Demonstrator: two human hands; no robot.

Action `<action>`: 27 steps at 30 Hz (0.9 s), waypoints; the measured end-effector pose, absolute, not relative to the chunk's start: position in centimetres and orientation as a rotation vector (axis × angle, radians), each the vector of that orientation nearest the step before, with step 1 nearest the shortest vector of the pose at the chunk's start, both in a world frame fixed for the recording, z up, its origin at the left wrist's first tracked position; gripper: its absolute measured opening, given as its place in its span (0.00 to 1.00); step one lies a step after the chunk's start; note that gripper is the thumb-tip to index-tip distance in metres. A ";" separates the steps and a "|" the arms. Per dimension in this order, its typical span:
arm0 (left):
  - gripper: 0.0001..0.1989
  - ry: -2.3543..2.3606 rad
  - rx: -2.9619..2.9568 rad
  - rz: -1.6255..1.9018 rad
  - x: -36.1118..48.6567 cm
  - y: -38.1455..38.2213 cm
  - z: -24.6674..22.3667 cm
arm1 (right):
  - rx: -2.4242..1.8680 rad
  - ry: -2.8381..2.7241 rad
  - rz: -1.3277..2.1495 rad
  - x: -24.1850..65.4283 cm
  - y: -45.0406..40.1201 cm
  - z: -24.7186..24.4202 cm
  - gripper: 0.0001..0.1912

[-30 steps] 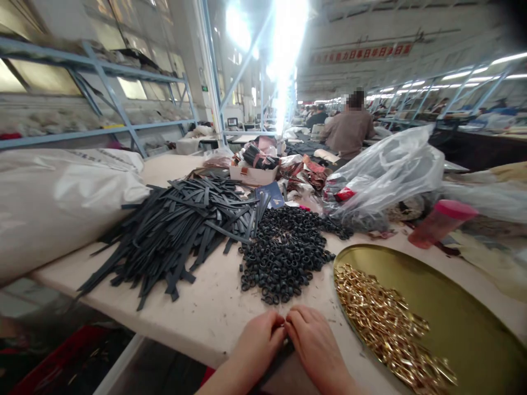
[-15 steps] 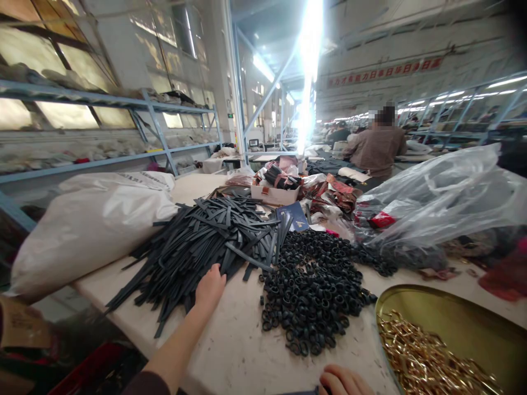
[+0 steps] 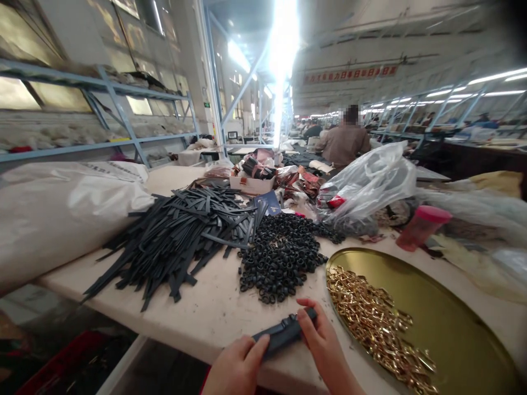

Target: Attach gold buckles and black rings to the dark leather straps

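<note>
Near the table's front edge, my left hand [image 3: 237, 366] is wrapped round the left end of a bundle of dark strips [image 3: 280, 336]. My right hand [image 3: 319, 337] grips the bundle's other end, thumb on top and index finger raised. Small dark loops sit round the bundle near my right fingers. Beyond my hands lies a heap of small black rings [image 3: 280, 258], and left of it a large pile of loose dark strips [image 3: 177, 236]. A gold oval tray [image 3: 436, 307] to the right holds many gold metal clasps [image 3: 370, 318].
A stuffed white sack [image 3: 69, 214] lies at the left. Behind the piles are a small white box [image 3: 252, 185] and a clear plastic bag [image 3: 370, 181]. A pink-lidded jar [image 3: 424, 227] stands beyond the tray. Farther back, a person [image 3: 345, 144] is seen from behind.
My left hand has left the strip pile and come back to the front edge, now on the bundle. My right hand has come fully into view. The camera has turned right, showing more of the tray.
</note>
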State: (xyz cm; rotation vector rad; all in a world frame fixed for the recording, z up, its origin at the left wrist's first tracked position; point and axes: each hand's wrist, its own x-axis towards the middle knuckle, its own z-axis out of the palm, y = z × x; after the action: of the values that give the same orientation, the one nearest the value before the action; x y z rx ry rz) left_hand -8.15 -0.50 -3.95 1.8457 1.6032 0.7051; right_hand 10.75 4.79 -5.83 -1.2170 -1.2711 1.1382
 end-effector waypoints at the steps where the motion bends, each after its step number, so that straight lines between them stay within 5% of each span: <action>1: 0.20 1.564 1.848 0.679 -7.7 -0.8 -3.9 | -1.210 -1.216 1.206 10.6 4.6 -5.5 0.14; 5: 0.22 1.295 1.405 0.668 -5.7 -0.4 -2.8 | -1.200 -1.406 1.297 10.5 4.7 -4.8 0.15; 10: 0.20 1.154 0.807 0.735 -4.2 0.8 -1.5 | -1.436 -1.923 0.751 11.9 8.7 -4.2 0.14; 14: 0.17 1.149 0.704 0.787 -4.5 1.0 -1.7 | -1.508 -2.047 0.618 12.6 12.1 -5.3 0.05; 27: 0.16 1.125 0.553 0.731 -5.0 3.1 -2.3 | -1.573 -2.034 0.664 13.7 13.1 -6.5 0.07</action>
State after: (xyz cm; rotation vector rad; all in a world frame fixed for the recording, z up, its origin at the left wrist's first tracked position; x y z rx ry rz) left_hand -5.02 3.08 -2.33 0.5531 1.1246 0.7308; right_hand 13.72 13.11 -6.48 -1.5731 -2.0338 0.6640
